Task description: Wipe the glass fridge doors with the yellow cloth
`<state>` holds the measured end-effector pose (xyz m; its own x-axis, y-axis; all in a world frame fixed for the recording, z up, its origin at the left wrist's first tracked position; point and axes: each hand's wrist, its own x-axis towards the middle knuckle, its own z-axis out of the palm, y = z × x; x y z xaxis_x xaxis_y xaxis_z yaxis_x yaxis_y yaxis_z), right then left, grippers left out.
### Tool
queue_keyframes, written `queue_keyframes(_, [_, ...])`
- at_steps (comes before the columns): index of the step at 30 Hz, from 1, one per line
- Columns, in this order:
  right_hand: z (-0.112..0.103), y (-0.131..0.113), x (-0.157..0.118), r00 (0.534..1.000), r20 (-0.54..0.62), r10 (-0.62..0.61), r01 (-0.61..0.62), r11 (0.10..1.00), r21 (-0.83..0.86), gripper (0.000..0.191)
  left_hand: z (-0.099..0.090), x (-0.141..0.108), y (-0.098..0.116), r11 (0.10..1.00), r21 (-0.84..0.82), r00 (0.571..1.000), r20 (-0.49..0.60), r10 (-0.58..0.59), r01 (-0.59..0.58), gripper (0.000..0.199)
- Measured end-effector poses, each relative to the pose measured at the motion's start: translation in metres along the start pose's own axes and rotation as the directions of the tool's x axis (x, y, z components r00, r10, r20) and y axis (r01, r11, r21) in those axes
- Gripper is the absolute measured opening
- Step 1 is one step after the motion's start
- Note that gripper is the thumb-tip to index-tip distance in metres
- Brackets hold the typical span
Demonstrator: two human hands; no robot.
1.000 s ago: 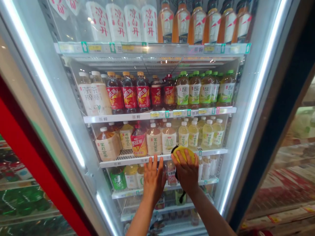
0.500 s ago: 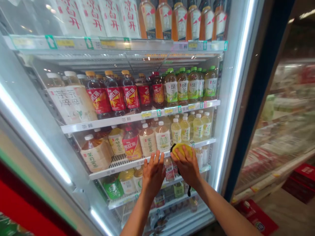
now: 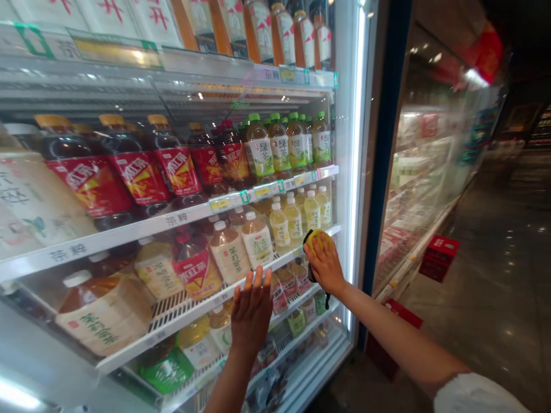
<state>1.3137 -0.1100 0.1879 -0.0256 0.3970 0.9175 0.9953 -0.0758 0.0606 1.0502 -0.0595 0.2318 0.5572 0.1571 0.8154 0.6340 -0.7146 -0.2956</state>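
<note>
My right hand (image 3: pixel 326 265) is pressed over a yellow pad (image 3: pixel 318 240) with a black edge and a dangling black cord. The pad lies in front of the right end of a shelf of small pale-yellow drink bottles (image 3: pixel 293 221). I cannot tell whether it touches the shelf edge or a clear pane in front. My left hand (image 3: pixel 252 312) is raised with stretched fingers and holds nothing. Its fingertips overlap the same shelf's front edge (image 3: pixel 217 299), below a white-labelled bottle (image 3: pixel 257 238); contact is unclear.
Upper shelves hold red-labelled tea bottles (image 3: pixel 136 178), green-capped bottles (image 3: pixel 262 146) and amber bottles (image 3: pixel 260 31). A bright light strip (image 3: pixel 356 143) runs down the cooler's right side. Further right are another display case (image 3: pixel 415 178), red boxes (image 3: pixel 438 258) and a shiny floor (image 3: pixel 486 287).
The view has turned right and come closer to the shelves. My right hand with the yellow pad has slid toward the cooler's right end; my hands are farther apart.
</note>
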Motion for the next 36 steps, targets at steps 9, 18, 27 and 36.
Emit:
queue_keyframes(9, [-0.009, 0.066, 0.017, 0.997, 0.079, -0.026, 0.026, 1.0, 0.003, 0.058, 0.011, 0.013, 0.003, 0.996, -0.009, 0.995, 0.033, 0.094, -0.093, 0.078])
queue_keyframes(18, [0.003, 0.066, -0.002, 0.985, 0.005, -0.174, 0.174, 0.985, 0.019, 0.056, 0.04, 0.014, 0.025, 0.997, 0.0, 0.997, -0.015, 0.081, -0.081, 0.075])
queue_keyframes(27, [0.002, 0.115, 0.002, 0.984, -0.056, 0.17, -0.172, 0.984, -0.037, 0.054, 0.057, 0.029, 0.052, 0.999, 0.014, 0.999, -0.013, 0.046, -0.046, 0.076])
queue_keyframes(36, [0.005, 0.124, 0.02, 0.992, -0.046, 0.12, -0.117, 0.991, 0.064, 0.065, 0.068, 0.061, 0.07, 0.991, 0.021, 0.992, 0.005, 0.129, -0.129, 0.074])
